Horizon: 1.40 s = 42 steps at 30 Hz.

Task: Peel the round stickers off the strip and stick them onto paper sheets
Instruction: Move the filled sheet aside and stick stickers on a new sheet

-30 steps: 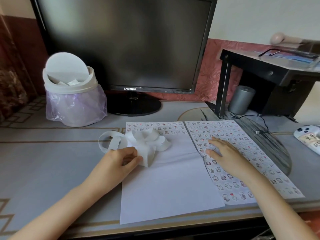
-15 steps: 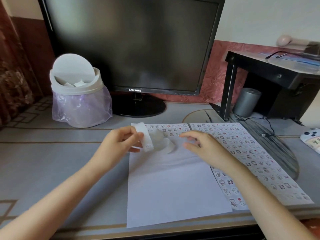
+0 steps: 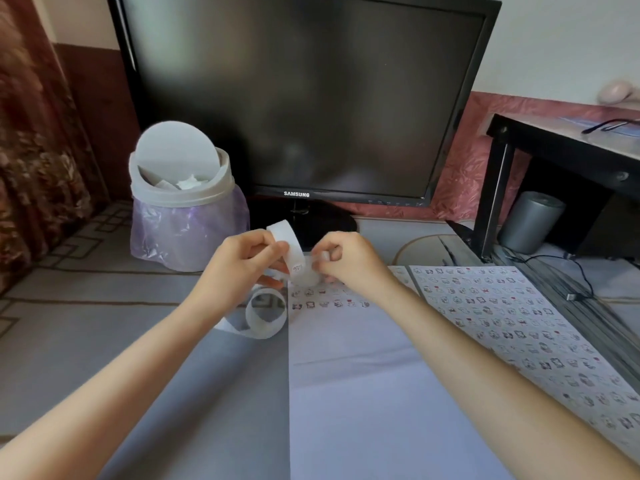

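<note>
Grey desk, dark monitor behind. Left hand pinched the strip above the paper sheet; right hand fingertips curled, nipping it too. Strip judged light, floppy, curl-prone; lift each sticker by its rim.

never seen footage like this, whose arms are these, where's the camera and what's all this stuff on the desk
No machine here: these are a person's own two arms, filmed by one camera worn on their head, looking forward and down. The left hand grips a curling white strip of stickers, and the right hand pinches it close by, apparently to peel one off. On the desk lie two paper sheets: a nearly blank sheet with sticker rows along its far edge, and a sheet covered in stickers to its right. Behind them stand a dark monitor and a small lined bin.
</note>
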Each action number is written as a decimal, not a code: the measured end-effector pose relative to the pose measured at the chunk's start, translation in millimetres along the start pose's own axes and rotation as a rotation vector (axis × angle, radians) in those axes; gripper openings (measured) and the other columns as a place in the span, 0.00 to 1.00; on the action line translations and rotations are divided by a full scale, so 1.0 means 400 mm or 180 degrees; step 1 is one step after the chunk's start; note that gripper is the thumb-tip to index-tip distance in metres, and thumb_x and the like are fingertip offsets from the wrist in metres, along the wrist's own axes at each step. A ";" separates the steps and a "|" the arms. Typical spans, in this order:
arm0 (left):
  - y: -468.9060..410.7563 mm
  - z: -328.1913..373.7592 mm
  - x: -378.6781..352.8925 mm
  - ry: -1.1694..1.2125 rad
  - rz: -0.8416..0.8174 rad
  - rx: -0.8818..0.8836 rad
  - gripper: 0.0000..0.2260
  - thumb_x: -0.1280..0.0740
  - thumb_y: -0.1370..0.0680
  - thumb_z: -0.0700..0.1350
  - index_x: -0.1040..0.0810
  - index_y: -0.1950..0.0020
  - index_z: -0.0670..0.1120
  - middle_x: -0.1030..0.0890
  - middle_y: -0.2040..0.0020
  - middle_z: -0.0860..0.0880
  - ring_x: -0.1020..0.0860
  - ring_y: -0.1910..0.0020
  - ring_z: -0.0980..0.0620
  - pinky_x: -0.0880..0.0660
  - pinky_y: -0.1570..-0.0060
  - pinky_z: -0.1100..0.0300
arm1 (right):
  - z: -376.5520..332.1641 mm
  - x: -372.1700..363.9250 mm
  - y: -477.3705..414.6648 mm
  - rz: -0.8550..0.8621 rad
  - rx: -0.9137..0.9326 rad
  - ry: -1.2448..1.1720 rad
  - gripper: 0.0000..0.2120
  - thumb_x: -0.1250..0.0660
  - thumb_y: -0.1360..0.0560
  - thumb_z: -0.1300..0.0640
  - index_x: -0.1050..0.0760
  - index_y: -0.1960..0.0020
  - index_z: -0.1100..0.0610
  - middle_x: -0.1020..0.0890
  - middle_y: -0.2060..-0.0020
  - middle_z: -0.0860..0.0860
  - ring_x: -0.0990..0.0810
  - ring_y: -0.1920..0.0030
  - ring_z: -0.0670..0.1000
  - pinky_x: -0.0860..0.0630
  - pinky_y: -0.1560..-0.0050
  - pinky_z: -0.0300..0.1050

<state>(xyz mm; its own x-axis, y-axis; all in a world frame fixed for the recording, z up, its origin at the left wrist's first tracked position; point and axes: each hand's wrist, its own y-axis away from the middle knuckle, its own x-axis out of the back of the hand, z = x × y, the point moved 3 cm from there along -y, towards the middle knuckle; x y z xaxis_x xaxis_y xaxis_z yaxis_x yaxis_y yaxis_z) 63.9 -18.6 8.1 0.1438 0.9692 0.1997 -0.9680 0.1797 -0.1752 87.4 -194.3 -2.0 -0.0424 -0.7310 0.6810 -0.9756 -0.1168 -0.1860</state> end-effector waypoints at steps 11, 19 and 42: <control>-0.060 -0.044 -0.024 0.0459 0.0019 0.0279 0.09 0.38 0.20 0.41 0.25 0.58 0.38 0.17 0.60 0.44 0.17 0.64 0.50 0.20 0.67 0.61 | 0.018 -0.012 -0.036 -0.0003 0.0292 0.0108 0.19 0.36 0.26 0.65 0.23 0.39 0.48 0.23 0.44 0.41 0.27 0.41 0.44 0.30 0.41 0.36; -0.074 -0.070 -0.057 0.0498 0.0013 0.0420 0.09 0.37 0.20 0.41 0.25 0.59 0.39 0.18 0.67 0.48 0.18 0.67 0.51 0.19 0.66 0.59 | 0.020 0.013 0.044 0.0136 0.0005 -0.1374 0.05 0.31 0.26 0.62 0.21 0.51 0.56 0.16 0.63 0.51 0.20 0.65 0.46 0.25 0.67 0.40; -0.053 -0.102 -0.097 0.0538 -0.0224 0.0270 0.06 0.33 0.23 0.41 0.19 0.57 0.40 0.17 0.61 0.44 0.19 0.61 0.54 0.19 0.54 0.60 | 0.049 -0.006 0.062 0.0468 0.0195 -0.1256 0.05 0.27 0.29 0.64 0.20 0.58 0.55 0.17 0.64 0.52 0.19 0.62 0.50 0.19 0.61 0.50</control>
<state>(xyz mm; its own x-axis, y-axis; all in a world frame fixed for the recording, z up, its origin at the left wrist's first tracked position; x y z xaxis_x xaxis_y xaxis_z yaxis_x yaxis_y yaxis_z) 87.3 -53.2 -35.2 0.2371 0.9705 0.0426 -0.9672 0.2400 -0.0833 67.4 -208.6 -22.3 -0.0828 -0.9428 0.3229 -0.9502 -0.0230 -0.3109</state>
